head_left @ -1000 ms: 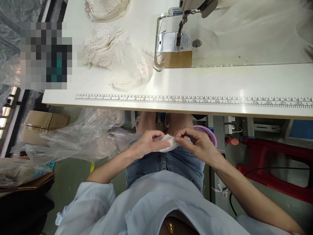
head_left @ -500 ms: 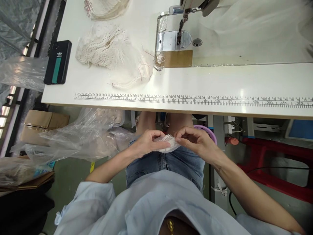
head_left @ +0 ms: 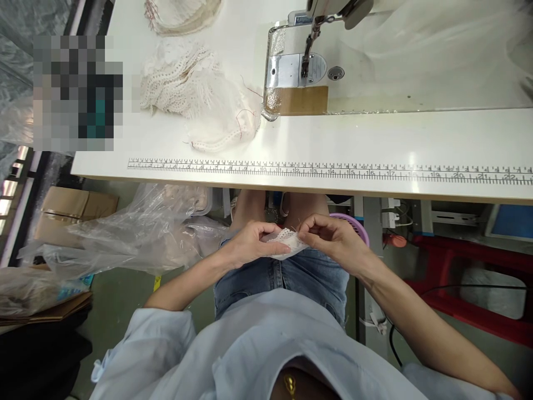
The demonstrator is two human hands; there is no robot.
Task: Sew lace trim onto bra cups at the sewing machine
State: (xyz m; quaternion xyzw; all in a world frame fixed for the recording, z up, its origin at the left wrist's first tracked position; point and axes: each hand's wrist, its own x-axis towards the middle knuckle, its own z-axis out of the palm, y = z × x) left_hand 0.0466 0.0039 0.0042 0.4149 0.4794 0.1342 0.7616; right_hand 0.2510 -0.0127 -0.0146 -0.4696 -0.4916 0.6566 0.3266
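Note:
Above my lap, a small piece of white lace fabric [head_left: 287, 238] is stretched between my two hands. My left hand [head_left: 254, 243] is closed on its left part, with the thumb lying over the cloth. At the right end, the thumb and fingertips of my right hand [head_left: 328, 236] pinch its edge, where a fine thread end sticks up. A pile of white lace pieces [head_left: 179, 78] lies on the white table [head_left: 200, 186], with loose red threads on the piece nearest the sewing machine [head_left: 308, 61].
A printed ruler [head_left: 328, 169] runs along the table's front edge. Another stack of lace pieces [head_left: 183, 14] sits at the back left. Below are plastic bags [head_left: 166, 239], a cardboard box [head_left: 75, 214], a purple basket [head_left: 356, 228] and a red stool [head_left: 433, 278].
Both hands stay almost in place. The lace fabric has shifted very slightly between my fingers. A pixelated patch now covers the phone at the table's left edge.

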